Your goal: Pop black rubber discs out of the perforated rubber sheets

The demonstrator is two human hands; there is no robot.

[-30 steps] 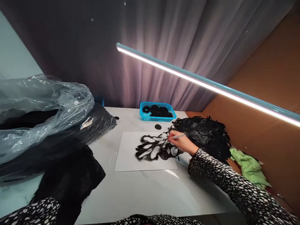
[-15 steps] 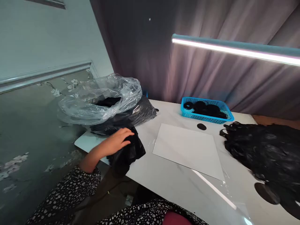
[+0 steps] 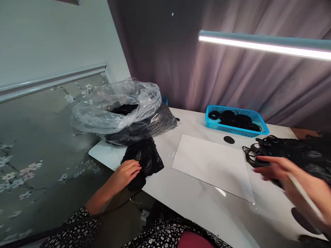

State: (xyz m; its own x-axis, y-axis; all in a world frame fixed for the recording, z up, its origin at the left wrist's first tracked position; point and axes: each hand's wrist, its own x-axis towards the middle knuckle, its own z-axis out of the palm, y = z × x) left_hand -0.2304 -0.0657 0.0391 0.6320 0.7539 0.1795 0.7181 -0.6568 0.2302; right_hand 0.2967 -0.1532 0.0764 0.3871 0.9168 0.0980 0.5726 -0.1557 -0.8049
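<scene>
My left hand (image 3: 127,173) lies on a bunched piece of thin black fabric (image 3: 150,156) at the table's left front edge, its fingers together and bent over the fabric's near side. Part of the fabric hangs below the edge. On the right, my right hand (image 3: 297,184) is blurred by motion, with the index finger pointing left. A thin whitish rod (image 3: 302,193) is held in it; its exact kind does not show. Beside and behind this hand spreads a heap of black strips and loops (image 3: 284,148). A white rectangular board (image 3: 212,165) lies flat between the hands.
A large clear plastic bag (image 3: 116,119) with black material stands at the back left, against the wall. Behind the board sit a blue basket (image 3: 238,130) of black rolls and a black oval piece (image 3: 229,140). A tube light (image 3: 258,43) hangs above. Another dark oval (image 3: 305,220) lies at the right.
My right hand has come into view from the right with the rod, over the black heap. My left hand has drawn back toward the fabric's near edge, and its fingers have closed together.
</scene>
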